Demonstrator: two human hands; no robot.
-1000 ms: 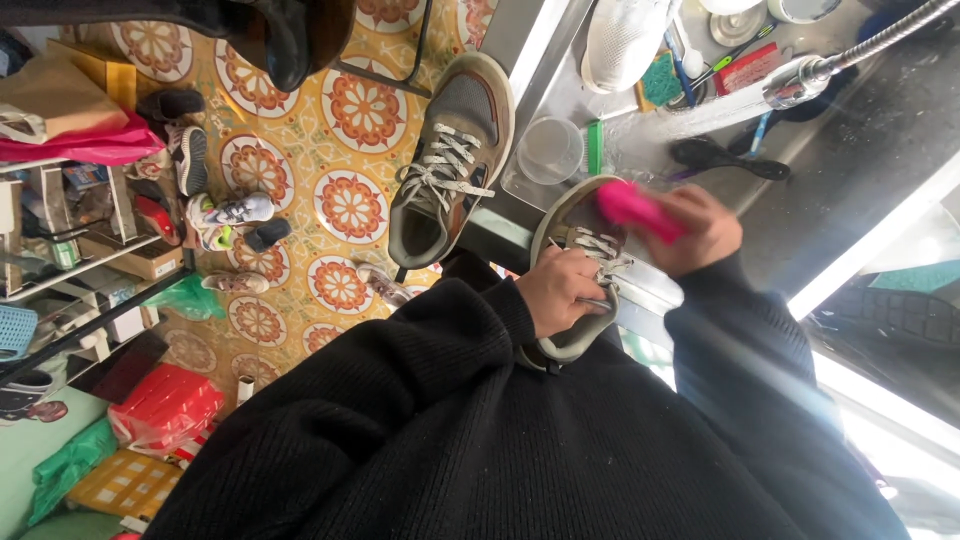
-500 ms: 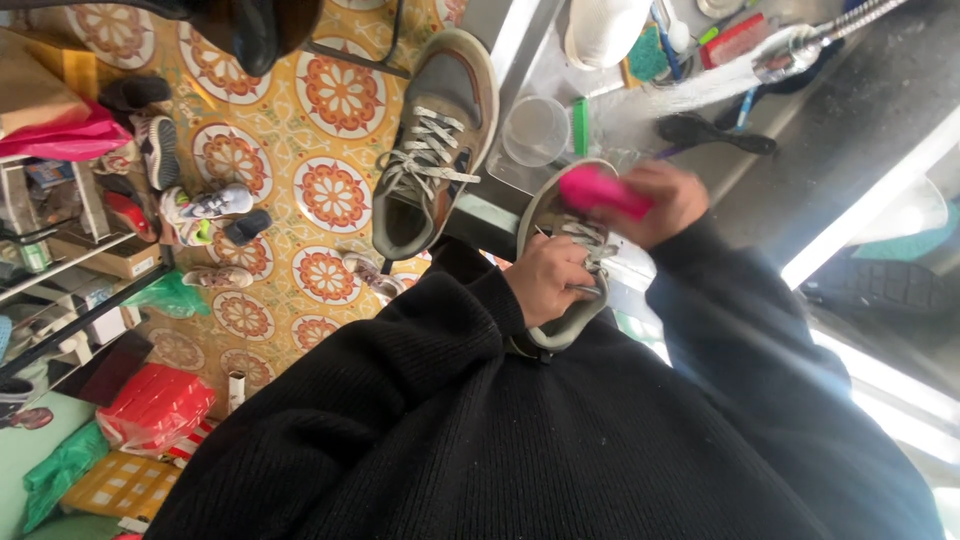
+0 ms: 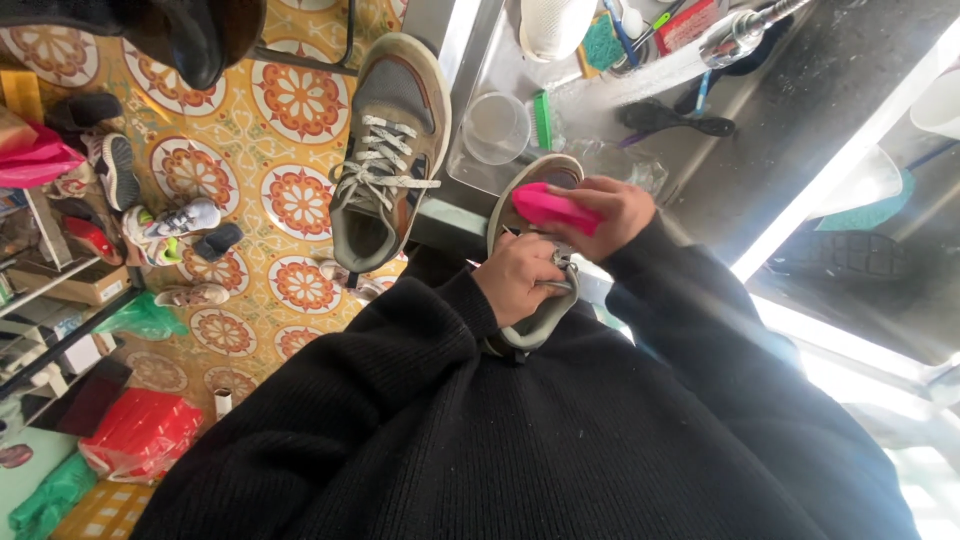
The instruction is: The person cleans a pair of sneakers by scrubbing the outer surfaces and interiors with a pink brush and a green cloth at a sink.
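Observation:
My left hand (image 3: 522,279) grips a grey laced sneaker (image 3: 540,320) by its side and laces, close against my black sweater. My right hand (image 3: 610,215) holds a bright pink brush (image 3: 553,208) pressed on the sneaker's tongue and toe area. The sneaker's toe points toward the metal sink (image 3: 600,95). A matching grey and brown sneaker (image 3: 385,150) rests on the sink's edge, just left of the one I hold.
The sink holds a clear plastic cup (image 3: 497,127), a green brush (image 3: 542,120), a black brush (image 3: 665,119), a white shoe (image 3: 553,25) and a running spray faucet (image 3: 735,30). Several small shoes (image 3: 165,225) lie on the patterned tile floor beside shelves and a red bag (image 3: 140,435).
The pink brush has slid down the held sneaker from its toe toward the laces, nearer my left hand. The view has shifted, so everything sits further left and up.

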